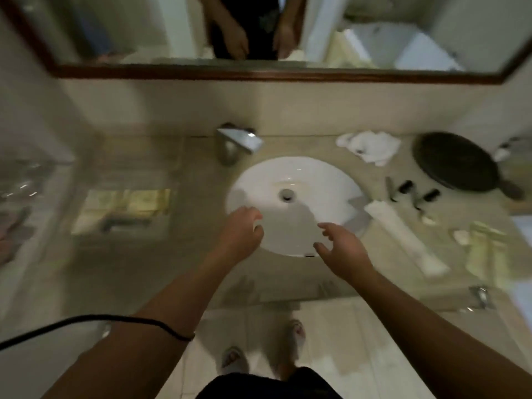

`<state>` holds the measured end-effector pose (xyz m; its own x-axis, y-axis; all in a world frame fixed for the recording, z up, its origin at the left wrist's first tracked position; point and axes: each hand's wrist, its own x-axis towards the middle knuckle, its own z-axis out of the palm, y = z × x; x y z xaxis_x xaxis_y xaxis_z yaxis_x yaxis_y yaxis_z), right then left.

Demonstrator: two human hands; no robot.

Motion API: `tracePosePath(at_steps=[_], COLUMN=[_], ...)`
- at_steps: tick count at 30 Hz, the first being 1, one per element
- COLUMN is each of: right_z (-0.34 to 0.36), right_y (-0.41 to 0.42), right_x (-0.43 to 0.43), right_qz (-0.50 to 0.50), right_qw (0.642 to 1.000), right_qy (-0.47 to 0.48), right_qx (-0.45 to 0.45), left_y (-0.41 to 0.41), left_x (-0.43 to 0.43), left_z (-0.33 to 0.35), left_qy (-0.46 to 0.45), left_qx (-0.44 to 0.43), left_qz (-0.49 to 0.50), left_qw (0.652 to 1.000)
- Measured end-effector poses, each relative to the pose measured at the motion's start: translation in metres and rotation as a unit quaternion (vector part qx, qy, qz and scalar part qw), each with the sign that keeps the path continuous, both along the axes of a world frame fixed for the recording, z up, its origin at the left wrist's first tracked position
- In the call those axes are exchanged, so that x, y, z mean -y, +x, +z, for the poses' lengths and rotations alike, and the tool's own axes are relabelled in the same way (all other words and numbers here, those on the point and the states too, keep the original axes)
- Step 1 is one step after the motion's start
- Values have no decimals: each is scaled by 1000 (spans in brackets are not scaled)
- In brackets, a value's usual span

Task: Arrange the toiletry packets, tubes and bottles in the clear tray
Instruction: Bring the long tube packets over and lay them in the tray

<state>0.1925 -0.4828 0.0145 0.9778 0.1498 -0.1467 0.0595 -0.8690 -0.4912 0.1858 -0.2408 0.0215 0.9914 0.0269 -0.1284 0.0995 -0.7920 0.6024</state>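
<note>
Beige stone bench point(184, 263) ran under a wood-framed mirror point(259, 72), with a round white basin point(293, 180) set in it; picture blurred. Both hands hovered over the basin: left hand point(243, 230) with fingers curled, perhaps around something small and white, could not tell; right hand point(342, 249) empty, fingers spread wide. Long white packet point(406, 237), small black bottles point(417, 190) and pale green tubes point(486, 254) lay loose on the bench to the right. Clear tray point(123, 208) seemed to sit left of the basin. Sorting judged barely begun; next move called for reaching right to gather the packet.
</note>
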Motion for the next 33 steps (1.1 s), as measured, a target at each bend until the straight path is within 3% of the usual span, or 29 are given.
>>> tracePosePath(at_steps=[8, 16, 24, 33], right_z=[16, 5, -16, -33], right_y=[-31, -13, 11, 43], right_x=[178, 309, 316, 298], right_qz=[-141, -138, -109, -51], right_qw=[990, 990, 990, 992], right_qy=[20, 11, 43, -35], right_qx=[22, -30, -81, -108], left_y=[18, 25, 40, 91], left_x=[182, 317, 339, 355], left_z=[15, 4, -9, -28], left_qy=[25, 29, 60, 164], left_qx=[40, -14, -39, -8], left_qz=[-149, -127, -126, -238], left_qw=[988, 991, 989, 957])
